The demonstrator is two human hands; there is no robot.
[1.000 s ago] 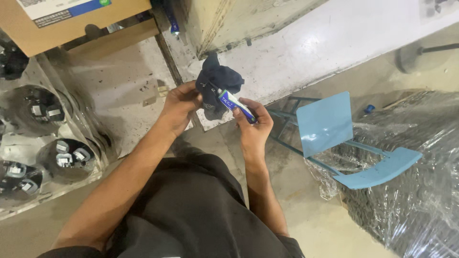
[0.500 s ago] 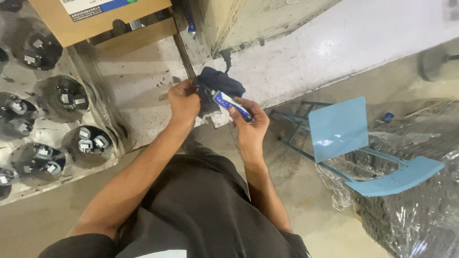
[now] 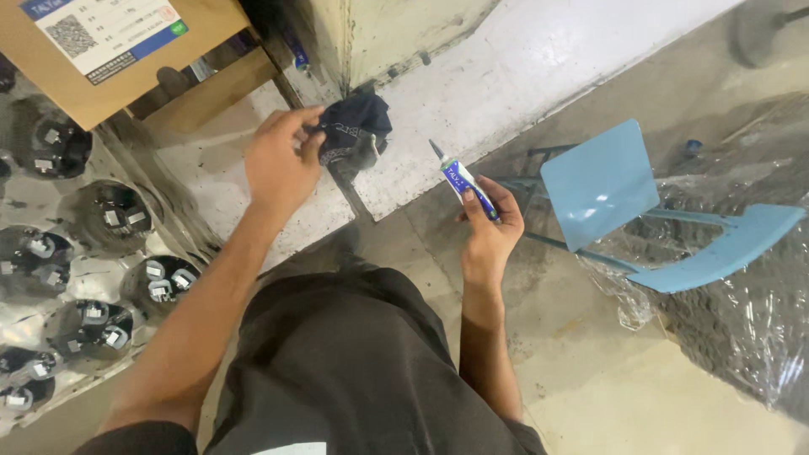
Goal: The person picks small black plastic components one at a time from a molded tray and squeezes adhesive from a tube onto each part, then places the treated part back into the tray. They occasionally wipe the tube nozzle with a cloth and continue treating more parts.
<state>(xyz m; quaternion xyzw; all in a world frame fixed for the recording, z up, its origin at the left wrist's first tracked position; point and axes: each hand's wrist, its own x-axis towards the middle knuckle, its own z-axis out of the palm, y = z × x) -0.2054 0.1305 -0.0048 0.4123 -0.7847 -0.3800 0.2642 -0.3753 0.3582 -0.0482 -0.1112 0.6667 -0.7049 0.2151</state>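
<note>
We pinch a dark cloth bundle (image 3: 356,131) with our left hand (image 3: 281,164), fingers closed on what seems its edge. Well apart to its right, our right hand (image 3: 489,227) is clamped around a small blue-and-white tube (image 3: 462,181), nozzle pointing up-left.

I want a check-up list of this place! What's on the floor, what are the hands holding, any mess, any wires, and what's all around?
Surface: grey concrete floor, stained, with a white painted strip.
Job's things: small blue-and-white tube with a pointed nozzle; dark cloth, crumpled.
Clutter: clear plastic wrap bunched on the floor.
Hands: left hand pinches the dark cloth; right hand grips the tube, nozzle up.
Cables: nothing seen.
Surroundings: light blue chair; cardboard box with a label; round dark parts in wrapped rows.
</note>
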